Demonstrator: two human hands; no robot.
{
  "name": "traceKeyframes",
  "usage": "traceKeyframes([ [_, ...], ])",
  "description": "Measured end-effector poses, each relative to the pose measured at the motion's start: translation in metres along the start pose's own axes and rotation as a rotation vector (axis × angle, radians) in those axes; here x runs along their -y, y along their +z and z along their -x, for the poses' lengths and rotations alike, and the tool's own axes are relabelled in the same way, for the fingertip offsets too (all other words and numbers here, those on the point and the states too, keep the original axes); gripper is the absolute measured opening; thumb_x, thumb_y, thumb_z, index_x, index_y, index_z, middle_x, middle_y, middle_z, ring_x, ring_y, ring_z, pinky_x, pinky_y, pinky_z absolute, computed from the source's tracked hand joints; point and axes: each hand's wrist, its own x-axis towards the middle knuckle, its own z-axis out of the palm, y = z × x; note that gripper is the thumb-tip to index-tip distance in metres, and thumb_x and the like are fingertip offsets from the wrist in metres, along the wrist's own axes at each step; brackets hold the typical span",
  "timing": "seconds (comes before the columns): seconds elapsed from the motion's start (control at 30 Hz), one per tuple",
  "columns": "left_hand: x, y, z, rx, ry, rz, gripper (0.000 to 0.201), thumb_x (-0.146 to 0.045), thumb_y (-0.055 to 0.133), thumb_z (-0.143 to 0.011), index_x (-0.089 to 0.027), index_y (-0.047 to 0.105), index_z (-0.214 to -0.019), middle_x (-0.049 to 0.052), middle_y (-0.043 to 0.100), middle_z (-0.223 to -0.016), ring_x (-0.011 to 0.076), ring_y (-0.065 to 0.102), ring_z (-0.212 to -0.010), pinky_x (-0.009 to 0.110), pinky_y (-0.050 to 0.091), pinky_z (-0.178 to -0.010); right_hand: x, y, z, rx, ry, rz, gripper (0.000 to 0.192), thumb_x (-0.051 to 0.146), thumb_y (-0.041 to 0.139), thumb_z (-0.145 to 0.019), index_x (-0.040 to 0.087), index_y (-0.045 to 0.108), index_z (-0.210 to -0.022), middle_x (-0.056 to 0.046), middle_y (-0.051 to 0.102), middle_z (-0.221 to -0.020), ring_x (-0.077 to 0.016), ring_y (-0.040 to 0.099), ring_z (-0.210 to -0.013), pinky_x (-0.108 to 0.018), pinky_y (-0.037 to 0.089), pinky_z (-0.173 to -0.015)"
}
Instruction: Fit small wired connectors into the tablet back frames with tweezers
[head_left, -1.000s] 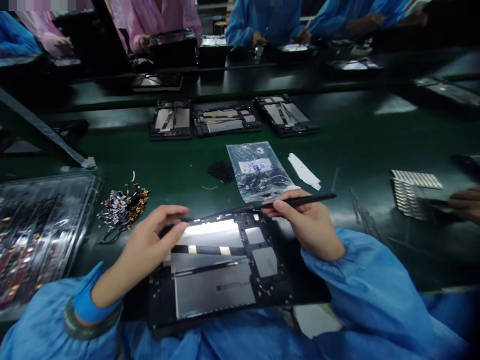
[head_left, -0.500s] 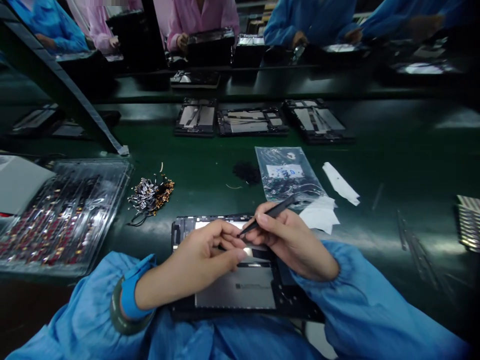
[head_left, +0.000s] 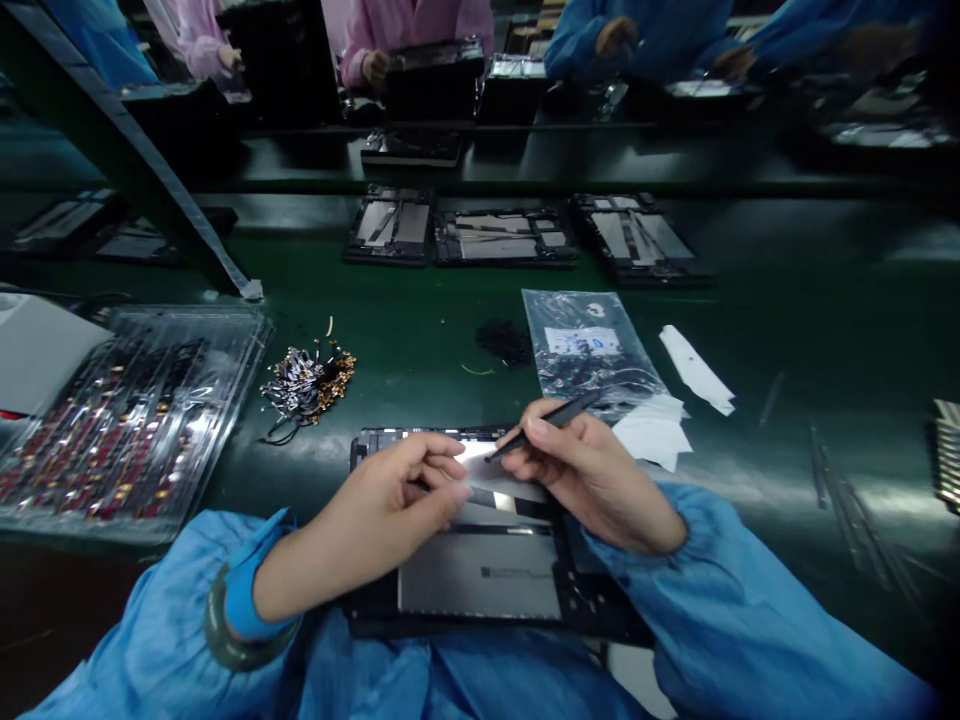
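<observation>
My right hand (head_left: 596,475) grips a pair of black tweezers (head_left: 555,422), their tips pointing left and down above an opened tablet (head_left: 480,575). The tablet lies flat before me, with a grey metal panel at its near side and a flat cable (head_left: 504,501) across its middle. Over the tablet's left part hovers my left hand (head_left: 394,510), thumb and forefinger apart, the other fingers loosely curled. I see nothing between them. Whether the tweezer tips hold some small part is too fine to make out.
Left are a clear tray (head_left: 157,420) of small parts and a pile of small cable-like parts (head_left: 307,385). Ahead lie black bits (head_left: 504,342), a plastic bag (head_left: 589,345), white paper (head_left: 652,432) and more opened tablets (head_left: 504,240). Thin strips (head_left: 847,500) lie right. Co-workers sit opposite.
My left hand has drawn back left, away from the tweezer tips, and its fingers have parted from my right hand. The view has shifted slightly. A co-worker's hand opposite has risen.
</observation>
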Motion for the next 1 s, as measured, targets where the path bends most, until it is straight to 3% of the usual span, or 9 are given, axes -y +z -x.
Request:
traceKeyframes([
  [0.1,0.012,-0.023,0.002,-0.255,0.139,-0.349,0.028,-0.033,0.055,-0.083,-0.018,0.058,-0.106,0.006,0.064,-0.093,0.0141,0.061,-0.076,0.028,0.054,-0.069,0.000,-0.003,-0.009,-0.104,-0.137,0.168,0.032,0.044,0.079,-0.064,0.019,0.061,-0.070,-0.003,0.071,-0.069,-0.0131,0.067,-0.058,-0.021,0.057,-0.055],
  [0.2,0.023,-0.048,0.007,-0.424,0.132,-0.496,0.031,-0.038,0.055,-0.082,-0.017,0.060,-0.104,0.006,0.065,-0.091,0.0153,0.061,-0.074,0.030,0.053,-0.071,-0.003,-0.008,-0.018,-0.152,-0.236,0.361,0.031,0.044,0.077,-0.066,0.019,0.062,-0.074,-0.003,0.070,-0.071,-0.0165,0.069,-0.064,-0.026,0.058,-0.059],
  [0.3,0.031,-0.063,0.014,-0.483,0.052,-0.495,0.037,-0.046,0.055,-0.079,-0.017,0.060,-0.103,0.006,0.067,-0.087,0.0176,0.063,-0.075,0.032,0.054,-0.071,-0.008,-0.012,-0.022,-0.149,-0.272,0.506,0.030,0.045,0.074,-0.070,0.018,0.061,-0.076,-0.003,0.068,-0.069,-0.0174,0.069,-0.065,-0.028,0.058,-0.061],
  [0.5,0.042,-0.074,0.025,-0.549,-0.043,-0.499,0.042,-0.051,0.055,-0.077,-0.019,0.060,-0.103,0.005,0.068,-0.087,0.0180,0.064,-0.073,0.032,0.054,-0.070,-0.011,-0.013,-0.022,-0.155,-0.294,0.677,0.029,0.048,0.068,-0.074,0.019,0.062,-0.077,-0.003,0.066,-0.072,-0.0188,0.067,-0.065,-0.031,0.055,-0.061],
  [0.7,0.042,-0.083,0.036,-0.631,-0.057,-0.483,0.042,-0.053,0.057,-0.077,-0.020,0.061,-0.102,0.003,0.067,-0.083,0.0182,0.064,-0.071,0.031,0.053,-0.069,-0.016,-0.012,-0.019,-0.183,-0.483,0.943,0.019,0.040,0.063,-0.079,0.021,0.062,-0.074,-0.002,0.063,-0.071,-0.0165,0.060,-0.059,-0.029,0.047,-0.053],
  [0.83,0.033,-0.097,0.054,-0.790,-0.093,-0.624,0.038,-0.055,0.053,-0.079,-0.025,0.061,-0.101,-0.002,0.065,-0.079,0.0176,0.062,-0.070,0.030,0.051,-0.068,-0.011,-0.009,-0.020,-0.265,-0.361,0.724,0.027,0.047,0.069,-0.072,0.022,0.061,-0.070,-0.002,0.064,-0.064,-0.0176,0.063,-0.058,-0.029,0.052,-0.054],
  [0.93,0.028,-0.120,0.070,-0.971,-0.188,-0.859,0.038,-0.056,0.046,-0.083,-0.028,0.059,-0.104,-0.003,0.062,-0.082,0.0187,0.062,-0.076,0.032,0.049,-0.075,-0.001,-0.006,-0.021,-0.300,-0.188,0.412,0.039,0.054,0.078,-0.057,0.021,0.060,-0.067,-0.002,0.064,-0.057,-0.0164,0.063,-0.051,-0.027,0.055,-0.050],
  [1.0,0.028,-0.140,0.078,-0.984,-0.250,-0.960,0.038,-0.053,0.043,-0.085,-0.024,0.059,-0.104,-0.001,0.062,-0.088,0.0212,0.062,-0.083,0.035,0.048,-0.080,0.001,-0.010,-0.021,-0.309,-0.139,0.307,0.042,0.056,0.082,-0.047,0.021,0.062,-0.062,-0.003,0.064,-0.056,-0.0152,0.062,-0.046,-0.024,0.055,-0.045],
])
